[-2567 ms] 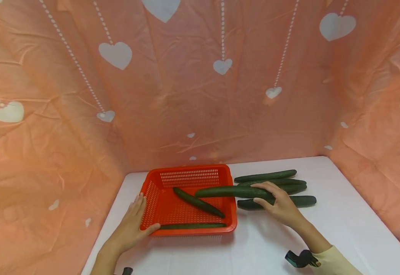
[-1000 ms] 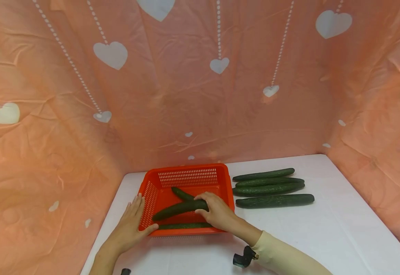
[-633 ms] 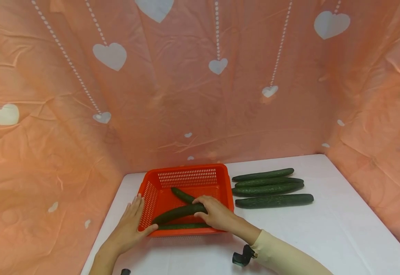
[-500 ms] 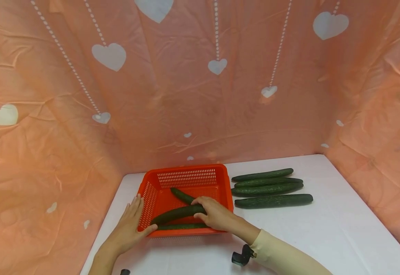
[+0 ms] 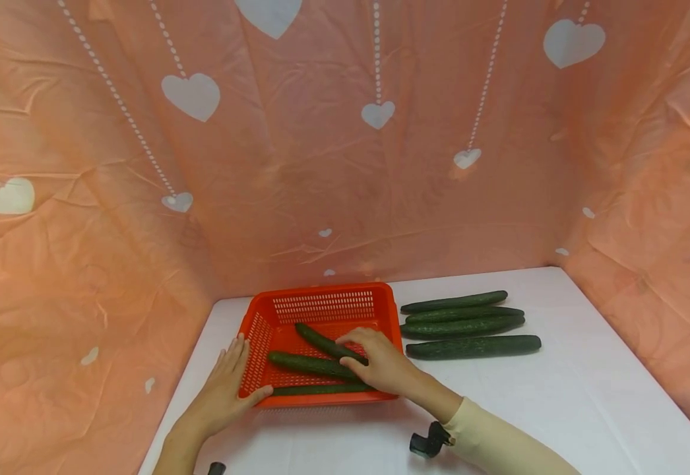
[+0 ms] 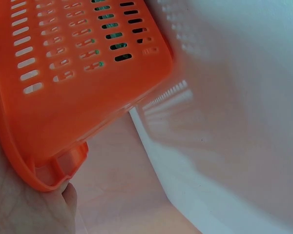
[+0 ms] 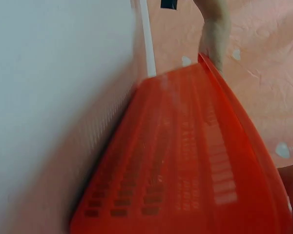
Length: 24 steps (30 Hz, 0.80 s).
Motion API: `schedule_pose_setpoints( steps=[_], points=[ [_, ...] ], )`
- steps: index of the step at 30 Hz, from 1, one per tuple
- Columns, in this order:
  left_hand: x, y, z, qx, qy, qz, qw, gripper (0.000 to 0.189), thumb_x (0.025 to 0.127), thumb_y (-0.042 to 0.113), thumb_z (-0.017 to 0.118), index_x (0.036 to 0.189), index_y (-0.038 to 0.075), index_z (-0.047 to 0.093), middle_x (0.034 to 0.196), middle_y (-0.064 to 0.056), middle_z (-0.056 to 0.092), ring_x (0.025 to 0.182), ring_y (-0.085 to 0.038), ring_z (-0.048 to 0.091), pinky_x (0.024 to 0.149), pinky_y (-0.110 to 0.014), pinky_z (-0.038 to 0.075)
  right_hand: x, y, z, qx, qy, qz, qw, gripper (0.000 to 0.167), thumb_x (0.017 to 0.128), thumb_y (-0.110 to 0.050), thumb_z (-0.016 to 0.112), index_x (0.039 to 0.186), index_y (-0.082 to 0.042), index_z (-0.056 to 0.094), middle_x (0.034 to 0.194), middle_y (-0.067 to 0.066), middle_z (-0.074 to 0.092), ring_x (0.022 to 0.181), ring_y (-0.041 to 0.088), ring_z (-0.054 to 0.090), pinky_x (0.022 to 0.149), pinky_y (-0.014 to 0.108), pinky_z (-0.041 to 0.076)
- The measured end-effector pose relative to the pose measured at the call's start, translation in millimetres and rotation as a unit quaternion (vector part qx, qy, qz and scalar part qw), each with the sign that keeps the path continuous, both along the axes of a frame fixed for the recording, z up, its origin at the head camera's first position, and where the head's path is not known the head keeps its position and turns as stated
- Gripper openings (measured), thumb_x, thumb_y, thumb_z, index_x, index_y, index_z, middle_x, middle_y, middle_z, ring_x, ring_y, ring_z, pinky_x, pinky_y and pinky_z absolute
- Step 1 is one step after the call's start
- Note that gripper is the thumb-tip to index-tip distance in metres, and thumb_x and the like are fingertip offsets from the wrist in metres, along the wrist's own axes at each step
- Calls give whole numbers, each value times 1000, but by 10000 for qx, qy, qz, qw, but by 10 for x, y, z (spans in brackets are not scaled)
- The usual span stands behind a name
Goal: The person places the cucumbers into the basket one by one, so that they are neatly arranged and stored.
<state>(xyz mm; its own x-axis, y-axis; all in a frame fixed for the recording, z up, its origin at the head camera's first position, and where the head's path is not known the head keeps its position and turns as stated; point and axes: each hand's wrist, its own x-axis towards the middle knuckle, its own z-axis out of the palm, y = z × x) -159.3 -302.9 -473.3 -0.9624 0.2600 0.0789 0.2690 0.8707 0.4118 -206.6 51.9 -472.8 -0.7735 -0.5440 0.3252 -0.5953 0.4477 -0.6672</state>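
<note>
A red plastic basket [image 5: 321, 290] with slotted walls stands on the white table. Three green cucumbers lie inside: a slanted one [image 5: 316, 340], a middle one [image 5: 306, 363] and one along the front wall [image 5: 321, 390]. My right hand [image 5: 377, 359] hovers low over the basket's right side, thumb and fingers spread apart above the right ends of the cucumbers. Its fingers are outside the right wrist view. My left hand [image 5: 220, 389] rests on the basket's left rim, fingers straight along it and thumb at the front corner.
Several more cucumbers [image 5: 472, 347] lie side by side on the table [image 5: 499, 409], right of the basket. An orange cloth [image 5: 345, 171] with white hearts rises behind and on both sides.
My right hand has carried a cucumber from the right-hand group into the basket and let it go there. It has since shifted slightly right. The left hand stays on the rim.
</note>
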Motion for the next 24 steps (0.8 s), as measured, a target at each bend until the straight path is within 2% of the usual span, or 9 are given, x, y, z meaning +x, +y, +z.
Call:
schedule_pose_setpoints(
  steps=[4, 8, 12, 15, 21, 24],
  points=[
    [-5, 8, 10, 37, 77, -36, 10000, 109, 98, 58, 71, 167, -9, 20, 177, -28, 8, 164, -47, 9, 133, -35, -9, -25, 179, 39, -321, 336, -208, 9987, 32, 101, -17, 76, 131, -9, 71, 128, 6, 73, 123, 28, 67, 107, 52, 55],
    [-16, 11, -5, -4, 112, -78, 9999, 108, 98, 58, 71, 167, -9, 20, 177, -28, 9, 163, -47, 9, 127, -22, -15, -30, 375, 60, -480, 320, -350, 9977, 32, 100, -16, 77, 132, -11, 71, 128, 6, 73, 123, 28, 67, 108, 55, 54],
    [-19, 4, -29, -36, 111, -97, 9999, 108, 98, 56, 71, 167, -10, 20, 177, -28, 8, 163, -48, 10, 121, -13, -18, -21, 575, 37, -451, 246, -433, 9977, 35, 100, -15, 77, 134, -12, 71, 132, 7, 72, 131, 35, 64, 113, 62, 49],
    [-23, 4, -35, -5, 139, -106, 9998, 108, 98, 55, 72, 167, -10, 20, 177, -29, 8, 163, -48, 10, 124, -16, -17, -4, 739, 20, -412, 256, -581, 9971, 37, 98, -13, 79, 135, -11, 72, 135, 7, 72, 136, 38, 61, 114, 64, 48],
    [-19, -2, -33, -6, 143, -99, 9998, 108, 99, 57, 71, 167, -10, 19, 177, -28, 7, 165, -44, 6, 130, -26, -13, 40, 1068, -29, -384, 498, -822, 9946, 38, 94, -8, 84, 131, -8, 74, 129, 1, 73, 125, 27, 68, 107, 56, 55],
    [-13, -4, -37, -13, 117, -87, 9999, 109, 99, 57, 70, 167, -9, 18, 177, -28, 6, 164, -45, 7, 129, -24, -14, 56, 1226, -90, -305, 663, -926, 9930, 38, 93, -5, 84, 129, -8, 74, 127, -1, 74, 122, 24, 69, 104, 55, 57]
  ],
)
